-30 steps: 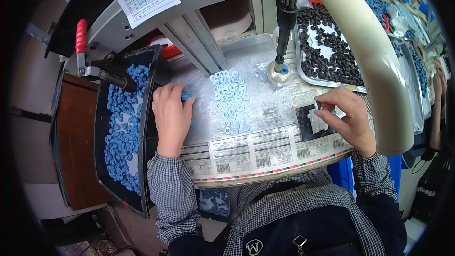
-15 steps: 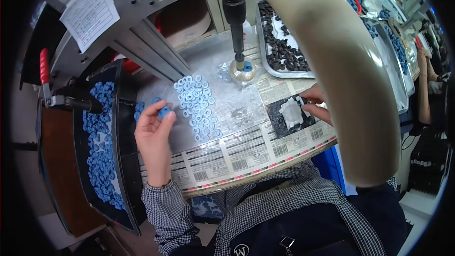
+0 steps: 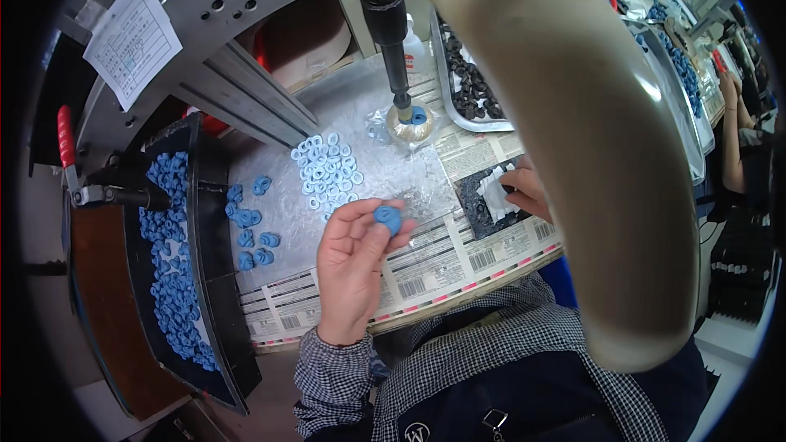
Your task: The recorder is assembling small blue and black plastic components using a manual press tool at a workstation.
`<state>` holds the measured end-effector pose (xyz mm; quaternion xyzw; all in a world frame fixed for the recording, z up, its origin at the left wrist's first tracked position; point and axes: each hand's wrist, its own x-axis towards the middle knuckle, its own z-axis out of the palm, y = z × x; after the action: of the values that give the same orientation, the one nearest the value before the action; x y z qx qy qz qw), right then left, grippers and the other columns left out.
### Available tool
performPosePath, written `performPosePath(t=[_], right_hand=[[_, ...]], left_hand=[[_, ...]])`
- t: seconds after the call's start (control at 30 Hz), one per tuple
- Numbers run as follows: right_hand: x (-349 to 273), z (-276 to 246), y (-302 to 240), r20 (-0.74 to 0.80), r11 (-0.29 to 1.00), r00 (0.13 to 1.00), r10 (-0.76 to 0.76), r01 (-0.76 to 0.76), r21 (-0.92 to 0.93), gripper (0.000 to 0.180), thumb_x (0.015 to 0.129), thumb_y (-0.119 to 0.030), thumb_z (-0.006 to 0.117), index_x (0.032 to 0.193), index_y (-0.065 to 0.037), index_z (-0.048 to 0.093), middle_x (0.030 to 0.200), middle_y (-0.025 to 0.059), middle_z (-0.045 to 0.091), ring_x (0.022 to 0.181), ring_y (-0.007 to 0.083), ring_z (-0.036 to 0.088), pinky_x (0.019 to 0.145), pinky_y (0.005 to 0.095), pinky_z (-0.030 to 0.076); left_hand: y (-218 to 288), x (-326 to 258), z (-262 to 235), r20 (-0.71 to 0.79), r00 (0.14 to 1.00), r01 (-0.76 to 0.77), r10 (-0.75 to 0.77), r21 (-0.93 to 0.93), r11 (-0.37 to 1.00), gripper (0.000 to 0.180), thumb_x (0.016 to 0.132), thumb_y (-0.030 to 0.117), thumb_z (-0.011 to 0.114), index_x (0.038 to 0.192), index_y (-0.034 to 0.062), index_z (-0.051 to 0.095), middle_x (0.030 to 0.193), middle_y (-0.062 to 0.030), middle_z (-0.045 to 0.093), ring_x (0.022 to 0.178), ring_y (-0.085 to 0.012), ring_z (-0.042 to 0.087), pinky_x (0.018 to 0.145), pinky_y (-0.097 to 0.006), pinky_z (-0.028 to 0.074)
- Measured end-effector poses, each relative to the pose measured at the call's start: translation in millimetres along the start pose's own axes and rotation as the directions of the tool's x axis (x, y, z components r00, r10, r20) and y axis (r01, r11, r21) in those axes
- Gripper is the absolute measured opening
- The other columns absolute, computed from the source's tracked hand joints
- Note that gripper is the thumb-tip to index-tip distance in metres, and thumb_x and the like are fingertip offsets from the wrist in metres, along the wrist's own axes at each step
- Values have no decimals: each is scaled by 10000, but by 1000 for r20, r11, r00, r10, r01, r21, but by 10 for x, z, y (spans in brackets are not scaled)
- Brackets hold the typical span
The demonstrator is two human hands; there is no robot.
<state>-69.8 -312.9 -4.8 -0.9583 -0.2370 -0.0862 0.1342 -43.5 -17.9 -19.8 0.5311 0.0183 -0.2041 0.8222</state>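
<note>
A small round blue rubber-like part (image 3: 388, 218) is pinched between the thumb and fingers of my left hand (image 3: 352, 266), above the front of the metal sheet. My right hand (image 3: 530, 187) has its fingers drawn together at the edge of a white folded cloth or paper (image 3: 496, 194) on a dark speckled pad (image 3: 473, 211); what its fingertips hold, if anything, I cannot make out. Light blue rings (image 3: 327, 165) lie in a pile beyond my left hand. Several loose blue parts (image 3: 246, 217) sit left of the rings.
A dark press rod (image 3: 393, 49) comes down to a rounded fixture (image 3: 407, 129) with a blue part on it. Left is a black bin (image 3: 214, 278) of blue parts; behind, a metal tray (image 3: 446, 86) of black parts. A thick beige tube (image 3: 598, 164) hides much at right.
My left hand has moved right, away from the loose blue parts, carrying a blue part across in front of the rings. My right hand stays by the white piece. The whole view has shifted slightly.
</note>
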Motion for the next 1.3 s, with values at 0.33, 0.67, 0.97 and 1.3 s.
performPosePath(t=[0.33, 0.67, 0.97, 1.3], right_hand=[[365, -89, -471, -260, 910, 964, 55, 59, 411, 268, 784, -110, 809, 1023, -34, 714, 823, 68, 646, 693, 223, 647, 595, 325, 521], [373, 15, -519, -256, 911, 965, 60, 52, 408, 256, 781, -120, 802, 1004, -45, 702, 815, 65, 640, 696, 230, 653, 582, 336, 524], [346, 69, -572, -244, 880, 959, 142, -9, 475, 231, 802, -121, 792, 995, -29, 704, 784, 74, 626, 658, 234, 642, 565, 337, 513], [303, 139, -589, -298, 880, 939, 170, -8, 475, 248, 795, -129, 809, 986, 1, 719, 791, 77, 655, 652, 204, 642, 580, 314, 510]], left_hand=[[-333, 68, 215, 144, 987, -82, 75, 43, 996, 283, 994, -38, 570, 1270, -33, 508, 1324, -186, 616, 1127, -196, 657, 984, -304, 535], [-405, 39, 299, 148, 977, -168, 156, 72, 983, 281, 974, -90, 572, 1238, -33, 495, 1264, -181, 636, 1134, -176, 647, 994, -284, 523], [-455, 4, 449, 35, 891, -439, 452, 317, 841, 254, 944, -89, 617, 1185, -38, 553, 1263, -226, 659, 1126, -228, 681, 938, -309, 572], [-374, 38, 396, 200, 765, -536, 612, 724, 434, 312, 883, -53, 692, 1194, -33, 669, 1160, -193, 719, 972, -256, 740, 829, -290, 592]])
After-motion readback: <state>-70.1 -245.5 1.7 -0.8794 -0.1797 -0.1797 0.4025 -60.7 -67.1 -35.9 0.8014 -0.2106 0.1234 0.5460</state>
